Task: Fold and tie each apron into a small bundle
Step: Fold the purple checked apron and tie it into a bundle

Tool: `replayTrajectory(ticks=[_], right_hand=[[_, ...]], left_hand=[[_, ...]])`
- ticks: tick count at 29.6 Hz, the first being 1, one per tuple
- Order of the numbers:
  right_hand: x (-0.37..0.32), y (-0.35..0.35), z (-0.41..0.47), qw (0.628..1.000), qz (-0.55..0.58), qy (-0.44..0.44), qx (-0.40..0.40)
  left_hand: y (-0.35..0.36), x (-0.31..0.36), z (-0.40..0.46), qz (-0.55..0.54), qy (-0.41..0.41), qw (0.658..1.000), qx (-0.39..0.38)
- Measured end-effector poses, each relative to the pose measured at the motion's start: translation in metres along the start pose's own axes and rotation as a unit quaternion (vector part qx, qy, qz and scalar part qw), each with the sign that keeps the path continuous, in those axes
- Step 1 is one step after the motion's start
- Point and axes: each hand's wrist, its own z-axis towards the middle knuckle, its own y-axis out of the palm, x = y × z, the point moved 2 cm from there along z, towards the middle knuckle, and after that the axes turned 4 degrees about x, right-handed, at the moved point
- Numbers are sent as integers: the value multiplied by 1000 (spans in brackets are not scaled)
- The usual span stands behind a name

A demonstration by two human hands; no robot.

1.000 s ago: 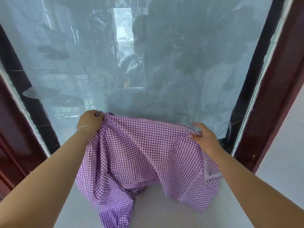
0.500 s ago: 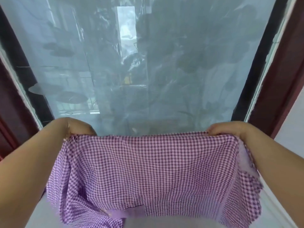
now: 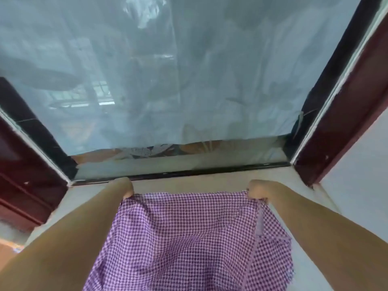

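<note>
Gripping the far left corner of the purple checked apron [image 3: 189, 238], the left hand [image 3: 123, 186] has its fingers curled under the cloth edge (only the knuckles show). The apron spreads between both arms over the pale surface [image 3: 189, 181], near the window [image 3: 168, 80]. At the far right corner, the right hand [image 3: 259, 189] pinches the bunched fabric, fingers curled tight.

Left hand [image 3: 123, 187] and right hand [image 3: 259, 189] each grip a far corner of purple checked apron [image 3: 189, 238], stretched between them over pale sill [image 3: 189, 181].
</note>
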Motion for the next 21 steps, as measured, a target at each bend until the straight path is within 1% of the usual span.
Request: replayTrajectory(ticks=[2, 3, 6, 10, 12, 14, 16, 18, 21], right_hand=[[1, 21, 20, 998, 30, -6, 60], [3, 24, 27, 996, 43, -7, 84], [10, 44, 48, 991, 75, 10, 115], [21, 62, 82, 990, 107, 23, 88], [24, 67, 93, 992, 98, 19, 73], [26, 71, 110, 996, 76, 20, 35], [25, 77, 119, 998, 46, 27, -25], [28, 75, 145, 997, -12, 56, -59], [24, 63, 161, 989, -119, 87, -13]], left_hand=[[4, 10, -10, -40, -19, 998, 51], [5, 14, -6, -86, -22, 991, 96], [22, 25, 10, -129, -41, 984, 112], [41, 39, 39, -114, -46, 986, 108], [47, 43, 51, -95, -42, 990, 98], [51, 50, 67, -64, -37, 994, 81], [58, 53, 77, -45, -38, 997, 52], [67, 64, 105, -33, -44, 998, 18], [75, 71, 119, -42, -66, 997, -4]])
